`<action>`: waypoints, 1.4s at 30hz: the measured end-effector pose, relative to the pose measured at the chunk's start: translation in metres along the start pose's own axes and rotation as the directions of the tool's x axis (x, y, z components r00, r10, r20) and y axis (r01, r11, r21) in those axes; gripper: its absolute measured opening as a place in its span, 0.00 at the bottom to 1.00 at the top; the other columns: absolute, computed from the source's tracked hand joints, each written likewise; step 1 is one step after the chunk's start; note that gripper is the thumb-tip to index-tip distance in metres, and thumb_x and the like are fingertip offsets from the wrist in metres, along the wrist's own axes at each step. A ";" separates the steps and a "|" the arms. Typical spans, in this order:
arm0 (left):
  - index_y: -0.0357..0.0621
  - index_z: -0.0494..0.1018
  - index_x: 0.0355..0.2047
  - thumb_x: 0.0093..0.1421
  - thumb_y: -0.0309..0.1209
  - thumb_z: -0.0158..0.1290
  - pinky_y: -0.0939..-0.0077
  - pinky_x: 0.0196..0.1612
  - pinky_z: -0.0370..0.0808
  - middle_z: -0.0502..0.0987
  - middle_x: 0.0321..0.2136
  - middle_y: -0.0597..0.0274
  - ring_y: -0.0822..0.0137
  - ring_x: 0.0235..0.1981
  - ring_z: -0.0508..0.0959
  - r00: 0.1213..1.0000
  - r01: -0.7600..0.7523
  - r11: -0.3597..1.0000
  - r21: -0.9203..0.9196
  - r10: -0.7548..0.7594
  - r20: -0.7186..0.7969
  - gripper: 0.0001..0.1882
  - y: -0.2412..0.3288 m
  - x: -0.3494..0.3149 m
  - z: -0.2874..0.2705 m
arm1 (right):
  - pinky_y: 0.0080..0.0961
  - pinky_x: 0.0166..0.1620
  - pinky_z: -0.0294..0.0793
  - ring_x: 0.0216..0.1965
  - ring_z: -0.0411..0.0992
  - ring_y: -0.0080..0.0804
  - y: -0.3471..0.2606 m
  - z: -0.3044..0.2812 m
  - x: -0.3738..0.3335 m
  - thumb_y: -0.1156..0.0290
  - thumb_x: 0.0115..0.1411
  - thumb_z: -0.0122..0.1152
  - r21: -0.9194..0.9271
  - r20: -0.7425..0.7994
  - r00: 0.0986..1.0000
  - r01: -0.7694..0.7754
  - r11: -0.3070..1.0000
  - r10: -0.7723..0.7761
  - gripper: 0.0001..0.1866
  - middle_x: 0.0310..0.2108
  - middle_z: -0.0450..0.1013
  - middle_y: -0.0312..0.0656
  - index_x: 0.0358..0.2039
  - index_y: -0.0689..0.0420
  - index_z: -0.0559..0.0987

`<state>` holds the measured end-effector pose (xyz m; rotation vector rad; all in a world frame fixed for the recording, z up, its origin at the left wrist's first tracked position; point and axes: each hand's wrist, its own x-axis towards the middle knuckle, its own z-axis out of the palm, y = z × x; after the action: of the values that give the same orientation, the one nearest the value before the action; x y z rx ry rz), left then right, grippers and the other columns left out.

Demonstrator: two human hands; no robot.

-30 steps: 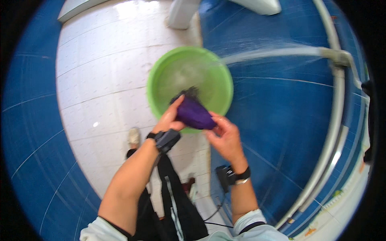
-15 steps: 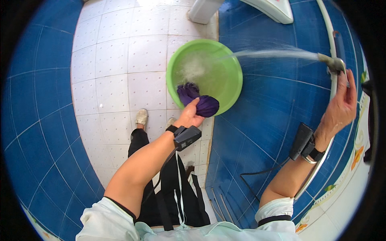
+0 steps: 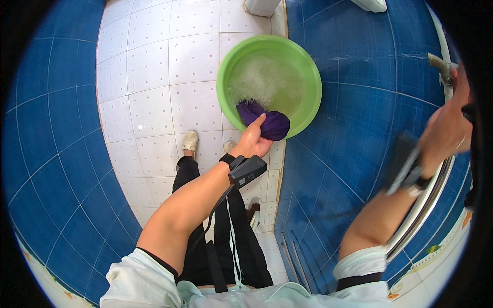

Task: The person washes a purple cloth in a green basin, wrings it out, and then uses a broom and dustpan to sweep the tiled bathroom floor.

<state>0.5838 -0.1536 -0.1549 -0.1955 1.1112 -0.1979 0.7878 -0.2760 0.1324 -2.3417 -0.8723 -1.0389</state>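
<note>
My left hand grips a bunched dark purple cloth at the near side of a round light-green basin. Part of the cloth lies in the water, which is foamy and bubbling in the middle. At the far right my right hand is raised by a wall tap, its fingertips close to the tap body. Motion blur and the dark picture rim obscure those fingers, so I cannot tell whether they touch the tap. No stream runs from the spout.
Blue tiled walls rise on both sides of a white tiled floor. A white pedestal foot stands beyond the basin. Pale pipes run along the right wall. My shoes are just left of the basin's near side.
The water jet from the tap into the basin has stopped. My right hand has shifted on the right, with its wrist turned. The whole view has moved slightly; my left hand still holds the cloth.
</note>
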 end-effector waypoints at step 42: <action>0.41 0.69 0.43 0.64 0.35 0.45 0.67 0.49 0.69 0.74 0.38 0.63 0.66 0.38 0.74 0.978 -0.066 0.761 0.645 -0.079 0.193 0.12 0.080 0.113 0.043 | 0.45 0.34 0.70 0.33 0.70 0.53 -0.025 0.264 -0.340 0.61 0.60 0.51 -0.228 0.645 0.391 -0.722 0.654 0.657 0.10 0.33 0.70 0.48 0.33 0.55 0.70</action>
<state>0.6756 -0.1025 -0.2550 0.4021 0.7723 -0.5481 0.7247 -0.2249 -0.2913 -2.6062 -0.0218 0.2704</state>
